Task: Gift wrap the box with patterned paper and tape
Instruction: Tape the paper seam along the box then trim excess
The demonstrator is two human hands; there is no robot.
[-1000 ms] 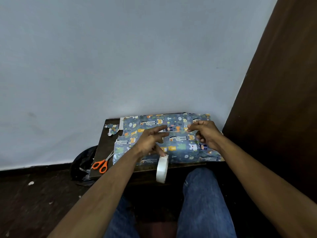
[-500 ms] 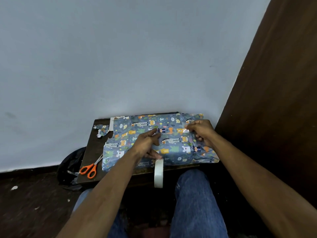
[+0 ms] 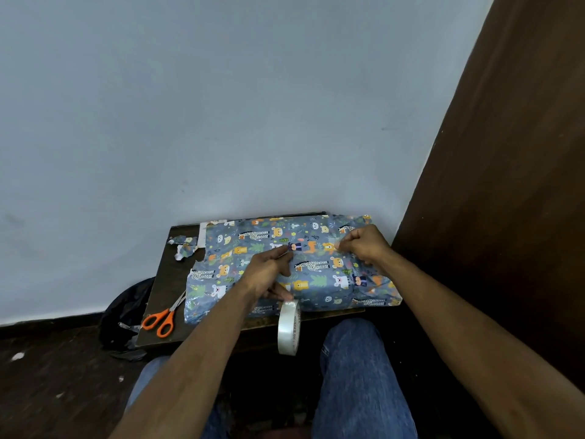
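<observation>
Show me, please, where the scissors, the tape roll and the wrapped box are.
scissors (image 3: 160,321): head view, on the orange handles.
tape roll (image 3: 288,331): head view, on the white outer band.
wrapped box (image 3: 313,267): head view, on the patterned paper of the top face.

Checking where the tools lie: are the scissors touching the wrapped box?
Apart. The head view shows dark table between the scissors and the box's left paper edge.

Dark wood counter (image 3: 164,280) vs. the wall. On it: box wrapped in animal-print paper (image 3: 253,245) covering most of the top, orange scissors (image 3: 161,318) front-left, paper scraps (image 3: 183,247) back-left.
</observation>
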